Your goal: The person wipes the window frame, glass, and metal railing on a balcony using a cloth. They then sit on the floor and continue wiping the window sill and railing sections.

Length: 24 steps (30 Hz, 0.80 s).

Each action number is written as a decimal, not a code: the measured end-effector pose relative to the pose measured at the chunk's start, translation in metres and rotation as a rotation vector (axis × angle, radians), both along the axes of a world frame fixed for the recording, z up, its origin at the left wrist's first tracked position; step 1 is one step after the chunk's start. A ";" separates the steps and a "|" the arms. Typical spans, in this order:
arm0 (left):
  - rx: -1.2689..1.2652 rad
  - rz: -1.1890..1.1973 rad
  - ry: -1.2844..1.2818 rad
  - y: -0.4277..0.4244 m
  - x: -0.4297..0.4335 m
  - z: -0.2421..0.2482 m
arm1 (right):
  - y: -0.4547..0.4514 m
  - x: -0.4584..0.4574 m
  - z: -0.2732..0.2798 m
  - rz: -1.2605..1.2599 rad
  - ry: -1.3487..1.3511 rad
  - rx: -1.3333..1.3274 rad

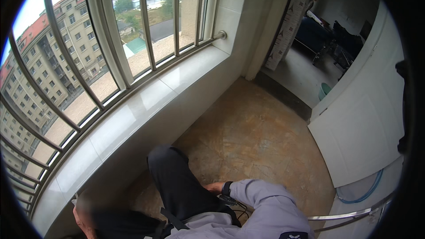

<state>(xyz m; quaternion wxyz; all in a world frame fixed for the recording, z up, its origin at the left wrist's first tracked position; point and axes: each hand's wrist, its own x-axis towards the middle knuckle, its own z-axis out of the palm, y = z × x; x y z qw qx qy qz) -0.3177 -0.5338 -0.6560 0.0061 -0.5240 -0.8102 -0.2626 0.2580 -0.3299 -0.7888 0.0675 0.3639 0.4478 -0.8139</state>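
My left hand (83,220) is at the lower left, close under the edge of the tiled windowsill (127,126). A small pale thing (75,200) shows at its fingertips. It is too small and blurred to name, and whether the fingers grip it is unclear. Bent at the knee, my leg in dark trousers (172,179) partly covers my right hand (214,187), which is low near the floor. A black band (227,188) circles that wrist. The right fingers are hidden. Just below the wrist lie a dark object (227,200) and thin black cables (244,209).
Metal window bars (146,23) rise above the sill on the left. Ahead, a dark threshold (282,94) crosses the doorway beside an open white door (362,113). A blue hose (363,196) and a metal strip (342,217) are at right. Brown stained floor (249,139) stretches between.
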 end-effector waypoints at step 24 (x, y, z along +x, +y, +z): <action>0.055 0.054 -0.447 0.041 0.051 0.047 | -0.028 0.015 -0.098 0.109 -0.037 -0.006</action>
